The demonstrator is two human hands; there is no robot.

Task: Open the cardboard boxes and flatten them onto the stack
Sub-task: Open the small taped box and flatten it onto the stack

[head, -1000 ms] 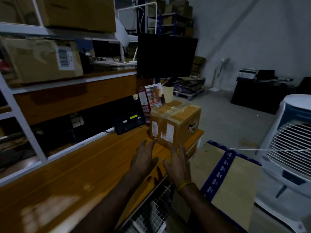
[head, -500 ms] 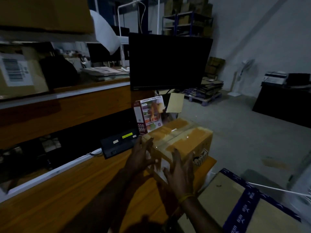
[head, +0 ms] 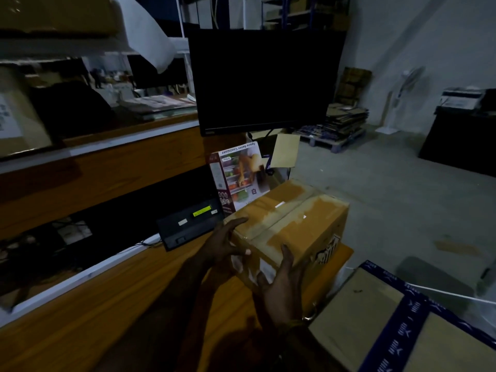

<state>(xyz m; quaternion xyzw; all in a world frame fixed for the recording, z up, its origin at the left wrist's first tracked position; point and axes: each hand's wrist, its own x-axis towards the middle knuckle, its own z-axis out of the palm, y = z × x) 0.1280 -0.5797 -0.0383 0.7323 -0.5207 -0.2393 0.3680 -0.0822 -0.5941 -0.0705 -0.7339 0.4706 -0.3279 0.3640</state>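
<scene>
A taped brown cardboard box (head: 298, 221) stands closed at the far right end of the wooden counter (head: 112, 312). My left hand (head: 224, 247) touches its near left corner, fingers spread over the top edge and thumb against the near face. At the box's near right corner my right hand (head: 281, 285) lies against the near face with straight fingers pointing up. A large flat cardboard piece with blue printed tape (head: 397, 326) lies low beside the counter at the lower right.
A black monitor (head: 265, 81) hangs above the box. A printed product carton (head: 237, 178) and a black device with a lit display (head: 192, 224) stand behind it. Shelves with boxes fill the left. A pallet of flattened cardboard (head: 341, 122) sits far back on the floor.
Both hands have reached forward from the counter onto the box's near corners. The view has moved closer to the box and swung slightly left.
</scene>
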